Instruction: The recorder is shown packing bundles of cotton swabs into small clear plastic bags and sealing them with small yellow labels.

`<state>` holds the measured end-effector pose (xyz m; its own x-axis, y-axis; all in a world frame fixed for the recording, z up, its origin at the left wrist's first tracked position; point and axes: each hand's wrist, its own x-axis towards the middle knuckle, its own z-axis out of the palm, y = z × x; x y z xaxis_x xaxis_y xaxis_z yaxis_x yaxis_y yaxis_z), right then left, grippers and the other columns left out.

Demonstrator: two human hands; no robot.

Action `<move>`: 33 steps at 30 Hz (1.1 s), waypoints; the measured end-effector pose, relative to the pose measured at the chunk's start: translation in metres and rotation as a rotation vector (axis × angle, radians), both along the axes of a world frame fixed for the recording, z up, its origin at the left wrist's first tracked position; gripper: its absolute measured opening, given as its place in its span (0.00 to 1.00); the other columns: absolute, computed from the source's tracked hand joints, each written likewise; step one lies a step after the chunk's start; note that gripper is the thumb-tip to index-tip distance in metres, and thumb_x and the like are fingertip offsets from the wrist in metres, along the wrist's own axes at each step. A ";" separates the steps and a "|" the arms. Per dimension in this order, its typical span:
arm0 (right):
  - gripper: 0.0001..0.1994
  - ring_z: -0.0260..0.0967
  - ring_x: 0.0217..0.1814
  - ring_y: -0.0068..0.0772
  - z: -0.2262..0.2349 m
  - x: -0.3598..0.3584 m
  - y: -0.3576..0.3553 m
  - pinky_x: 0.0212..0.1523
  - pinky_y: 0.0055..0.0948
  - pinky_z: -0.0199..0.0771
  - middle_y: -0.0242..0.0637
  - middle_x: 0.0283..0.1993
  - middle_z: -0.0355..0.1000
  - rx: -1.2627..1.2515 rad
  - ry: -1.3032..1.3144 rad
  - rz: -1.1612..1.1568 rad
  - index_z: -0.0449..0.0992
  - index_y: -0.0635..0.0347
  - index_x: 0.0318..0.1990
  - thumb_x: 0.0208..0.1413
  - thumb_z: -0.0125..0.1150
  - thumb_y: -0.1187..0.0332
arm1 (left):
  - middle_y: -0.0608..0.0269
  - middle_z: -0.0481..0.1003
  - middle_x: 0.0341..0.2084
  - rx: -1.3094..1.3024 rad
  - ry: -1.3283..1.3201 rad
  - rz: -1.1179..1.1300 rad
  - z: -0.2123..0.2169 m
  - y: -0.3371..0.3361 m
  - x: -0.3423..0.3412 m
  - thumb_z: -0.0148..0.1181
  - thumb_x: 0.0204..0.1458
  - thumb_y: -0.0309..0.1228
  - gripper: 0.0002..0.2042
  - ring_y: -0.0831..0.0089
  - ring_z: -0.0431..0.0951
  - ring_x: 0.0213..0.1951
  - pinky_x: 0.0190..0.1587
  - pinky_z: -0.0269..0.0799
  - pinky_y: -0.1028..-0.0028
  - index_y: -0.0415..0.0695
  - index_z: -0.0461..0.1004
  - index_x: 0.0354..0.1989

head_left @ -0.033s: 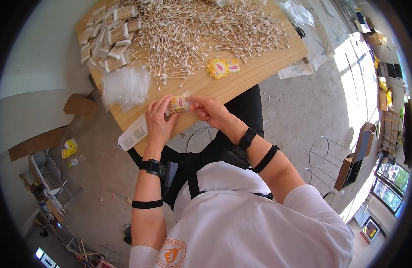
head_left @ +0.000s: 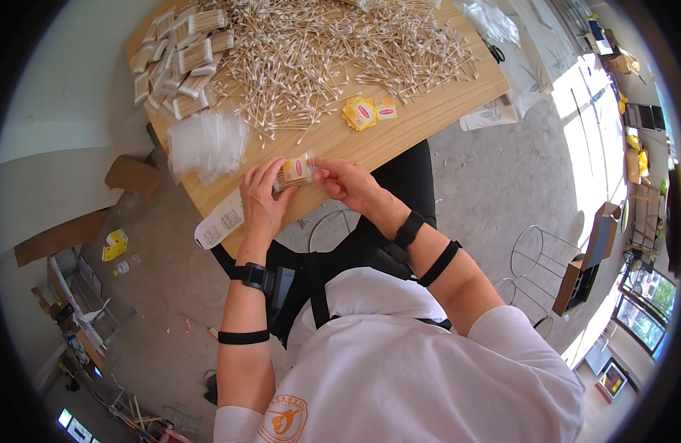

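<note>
Left fingers [head_left: 267, 168]: my thumb and fingertips grip the packet's left end.
Right fingers [head_left: 331, 167]: pinched narrow, I hold the clear film at its right end.
Packet [head_left: 297, 170]: between my two hands, over the desk's near edge; wooden-stick swabs and a yellow card show inside.
White printed card [head_left: 222, 221]: just left of my left wrist, at the desk's edge.
Clear bags [head_left: 206, 144]: in a loose stack near my left hand, on its far side.
Yellow cards [head_left: 363, 114]: a small pile beyond my right hand.
Loose swabs [head_left: 303, 63]: heaped across the far part of the desk [head_left: 429, 111].
Swab bundles [head_left: 195, 56]: piled at the far left.
Scissors [head_left: 497, 53]: black-handled, by the right edge.
</note>
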<state>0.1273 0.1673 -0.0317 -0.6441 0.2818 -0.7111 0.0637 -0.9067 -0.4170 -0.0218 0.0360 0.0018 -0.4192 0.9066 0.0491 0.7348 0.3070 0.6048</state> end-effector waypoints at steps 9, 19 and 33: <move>0.14 0.53 0.15 0.18 0.005 0.002 0.006 0.14 0.20 0.46 0.37 0.28 0.74 -0.108 0.106 0.002 0.77 0.66 0.42 0.58 0.62 0.62 | 0.63 0.73 0.54 -0.010 0.016 0.004 -0.001 0.000 0.002 0.70 0.40 0.26 0.30 0.57 0.67 0.55 0.61 0.60 0.63 0.46 0.71 0.57; 0.17 0.50 0.15 0.17 0.018 0.002 0.014 0.15 0.17 0.47 0.41 0.31 0.76 -0.087 0.146 0.128 0.72 0.66 0.50 0.65 0.52 0.60 | 0.62 0.74 0.53 0.015 0.033 0.027 -0.003 -0.002 0.002 0.71 0.40 0.24 0.38 0.58 0.70 0.55 0.59 0.62 0.62 0.48 0.64 0.64; 0.13 0.51 0.13 0.15 0.015 -0.001 -0.005 0.14 0.18 0.48 0.38 0.27 0.76 0.251 -0.001 0.127 0.77 0.67 0.40 0.58 0.64 0.64 | 0.63 0.74 0.53 -0.008 0.001 0.029 -0.004 -0.002 -0.001 0.73 0.38 0.26 0.39 0.58 0.68 0.56 0.60 0.60 0.62 0.49 0.64 0.64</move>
